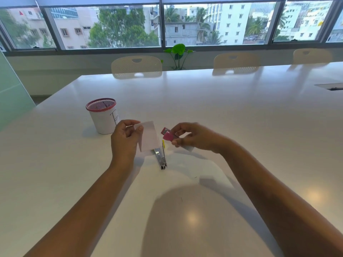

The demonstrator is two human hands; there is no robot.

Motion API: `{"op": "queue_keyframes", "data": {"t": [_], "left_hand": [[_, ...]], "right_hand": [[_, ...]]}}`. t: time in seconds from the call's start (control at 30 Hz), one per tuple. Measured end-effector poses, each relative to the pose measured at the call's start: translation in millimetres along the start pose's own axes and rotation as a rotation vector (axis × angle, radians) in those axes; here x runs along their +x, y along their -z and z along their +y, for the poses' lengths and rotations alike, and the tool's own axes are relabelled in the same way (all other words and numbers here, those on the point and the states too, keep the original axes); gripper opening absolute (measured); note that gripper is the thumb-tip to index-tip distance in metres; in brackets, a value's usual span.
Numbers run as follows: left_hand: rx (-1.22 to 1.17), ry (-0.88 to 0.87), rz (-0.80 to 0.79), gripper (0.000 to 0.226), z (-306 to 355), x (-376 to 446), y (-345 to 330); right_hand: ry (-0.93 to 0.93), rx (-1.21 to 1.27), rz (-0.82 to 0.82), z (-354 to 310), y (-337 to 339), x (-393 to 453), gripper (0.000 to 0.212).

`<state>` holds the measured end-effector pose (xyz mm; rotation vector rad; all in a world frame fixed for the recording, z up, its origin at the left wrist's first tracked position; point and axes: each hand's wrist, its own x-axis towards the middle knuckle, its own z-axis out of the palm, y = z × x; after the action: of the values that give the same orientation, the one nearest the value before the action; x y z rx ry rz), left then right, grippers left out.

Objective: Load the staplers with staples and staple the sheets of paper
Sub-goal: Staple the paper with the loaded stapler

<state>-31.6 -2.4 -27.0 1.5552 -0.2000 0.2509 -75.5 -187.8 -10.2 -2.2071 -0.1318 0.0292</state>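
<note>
My left hand pinches a small white sheet of paper by its left edge and holds it upright above the table. My right hand grips a small pink stapler, its nose pointing toward the paper's right edge, a short gap between them. Below the paper a second stapler, metal with a yellow part, lies opened out flat on the white table. A scrap of white paper shows under my right hand.
A mesh cup with a red rim and a white paper wrap stands left of my left hand. Beige chairs line the table's far side under the windows. A recessed hatch sits at the right edge.
</note>
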Motion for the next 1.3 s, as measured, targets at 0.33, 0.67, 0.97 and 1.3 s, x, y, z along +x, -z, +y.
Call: {"op": "queue_keyframes", "data": {"t": [0.33,0.67,0.97,1.3], "left_hand": [[-0.022,-0.117,-0.127,0.021,-1.2,-1.0,0.5],[0.044,-0.159,-0.147,0.018,-4.8,0.3,-0.2],[0.121,-0.162,-0.203,0.013,-5.2,0.3,-0.3],[0.195,-0.249,-0.289,0.028,-2.1,0.1,-0.6]], "right_hand": [[0.120,-0.126,0.007,-3.2,-14.5,3.6,0.034],[0.151,-0.058,0.082,-7.3,-20.8,2.8,0.032],[0.069,0.111,0.111,-7.2,-22.6,4.1,0.040],[0.019,0.095,0.047,-12.0,-26.7,0.8,0.011]]}}
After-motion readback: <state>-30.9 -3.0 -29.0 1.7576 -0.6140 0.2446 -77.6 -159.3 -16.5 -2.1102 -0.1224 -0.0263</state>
